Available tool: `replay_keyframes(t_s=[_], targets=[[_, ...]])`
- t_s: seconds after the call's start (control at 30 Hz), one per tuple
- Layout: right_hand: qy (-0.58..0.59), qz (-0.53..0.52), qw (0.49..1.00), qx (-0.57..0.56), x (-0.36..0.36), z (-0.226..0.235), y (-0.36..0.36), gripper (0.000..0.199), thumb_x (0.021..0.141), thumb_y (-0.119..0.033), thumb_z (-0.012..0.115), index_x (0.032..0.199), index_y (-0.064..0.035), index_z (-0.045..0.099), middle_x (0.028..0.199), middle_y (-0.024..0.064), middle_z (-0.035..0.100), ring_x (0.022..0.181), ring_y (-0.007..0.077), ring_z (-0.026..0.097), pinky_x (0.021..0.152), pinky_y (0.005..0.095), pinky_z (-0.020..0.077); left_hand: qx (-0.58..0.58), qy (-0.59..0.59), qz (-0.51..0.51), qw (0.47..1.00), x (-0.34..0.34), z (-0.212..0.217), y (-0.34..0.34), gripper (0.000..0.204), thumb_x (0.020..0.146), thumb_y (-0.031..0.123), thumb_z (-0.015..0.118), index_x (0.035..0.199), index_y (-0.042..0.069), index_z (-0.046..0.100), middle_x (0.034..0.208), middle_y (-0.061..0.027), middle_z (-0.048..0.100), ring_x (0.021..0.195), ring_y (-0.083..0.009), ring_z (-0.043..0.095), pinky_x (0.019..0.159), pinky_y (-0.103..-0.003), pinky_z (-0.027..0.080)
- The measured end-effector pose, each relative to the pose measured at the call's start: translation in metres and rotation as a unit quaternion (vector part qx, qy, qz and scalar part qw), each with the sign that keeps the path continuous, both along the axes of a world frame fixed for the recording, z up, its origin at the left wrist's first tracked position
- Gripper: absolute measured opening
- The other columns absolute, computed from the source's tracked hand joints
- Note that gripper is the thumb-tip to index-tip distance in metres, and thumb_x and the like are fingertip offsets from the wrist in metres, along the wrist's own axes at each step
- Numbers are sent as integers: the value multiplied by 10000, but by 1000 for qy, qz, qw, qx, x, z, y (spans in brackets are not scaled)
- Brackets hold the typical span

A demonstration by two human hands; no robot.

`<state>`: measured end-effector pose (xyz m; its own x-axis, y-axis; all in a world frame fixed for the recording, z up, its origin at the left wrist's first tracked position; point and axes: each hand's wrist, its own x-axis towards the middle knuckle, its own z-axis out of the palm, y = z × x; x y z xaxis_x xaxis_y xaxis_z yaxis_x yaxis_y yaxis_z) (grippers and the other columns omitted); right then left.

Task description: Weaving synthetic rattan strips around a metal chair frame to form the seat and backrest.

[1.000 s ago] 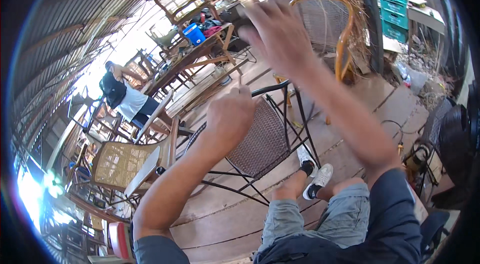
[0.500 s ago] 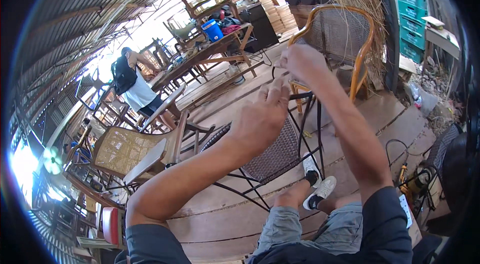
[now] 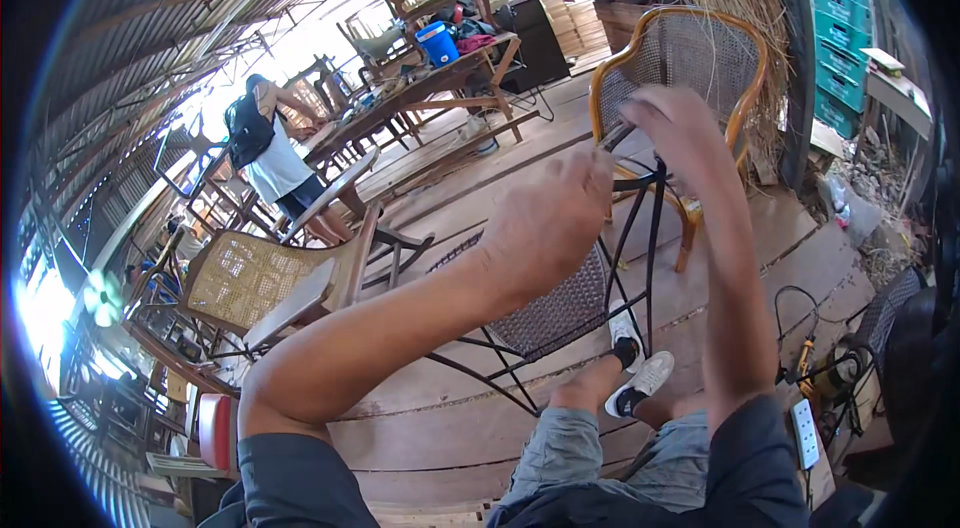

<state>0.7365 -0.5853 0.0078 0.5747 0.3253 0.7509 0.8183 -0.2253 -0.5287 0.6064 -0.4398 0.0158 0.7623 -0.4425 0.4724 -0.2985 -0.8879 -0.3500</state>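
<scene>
A chair with a thin black frame and a dark woven seat (image 3: 550,313) stands tilted before me, its upper part hidden behind my hands. My left hand (image 3: 555,218) is closed above the seat, beside the top of the frame; what its fingers hold cannot be made out. Up and to the right, my right hand (image 3: 680,128) is bent over with its fingers pinched, smeared by motion. A short dark strand (image 3: 617,137) shows between the two hands, at the right fingertips. Black legs (image 3: 652,258) of the chair come down near my shoes.
Beyond my hands stands a cane-backed armchair (image 3: 745,38). A wooden chair with a cane panel (image 3: 250,278) lies at left. Further back, a person (image 3: 275,163) works at a long bench (image 3: 375,113). Green crates (image 3: 838,48), cables and a white power strip (image 3: 805,433) are at right.
Both hands have moved to the right, and the right forearm now stands more upright. The view has shifted slightly. The woven seat has stayed about where it was.
</scene>
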Motion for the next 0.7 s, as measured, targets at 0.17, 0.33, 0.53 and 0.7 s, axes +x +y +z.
replay_keyframes(t_s=[0.17,0.33,0.53,0.7], targets=[[-31,-142,985,-89,11,2,27,244,858,-229,534,890,3,603,788,179,597,720,332,561,700,396,446,-20,83,130,988,8,-5,-8,203,793,126,509,912,-31,557,884,-228,585,748,-371,615,692,-448,514],[2,11,945,327,-95,-84,41,239,852,-65,540,1068,33,514,889,126,594,848,239,576,765,332,446,-92,150,67,982,34,8,19,225,800,184,526,736,-14,611,694,-157,604,546,-264,613,478,-394,477],[318,395,819,270,-106,-147,43,219,882,-86,519,1072,23,529,871,50,574,798,129,536,713,258,438,-279,370,180,868,46,26,0,311,801,259,518,704,-16,625,582,-84,573,463,-154,544,429,-308,423],[324,278,818,385,-107,-124,43,163,868,-97,526,1009,-31,572,928,53,593,840,122,547,731,263,429,-74,258,107,957,30,24,13,272,755,216,522,688,-20,639,646,-194,611,645,-295,628,609,-372,498]])
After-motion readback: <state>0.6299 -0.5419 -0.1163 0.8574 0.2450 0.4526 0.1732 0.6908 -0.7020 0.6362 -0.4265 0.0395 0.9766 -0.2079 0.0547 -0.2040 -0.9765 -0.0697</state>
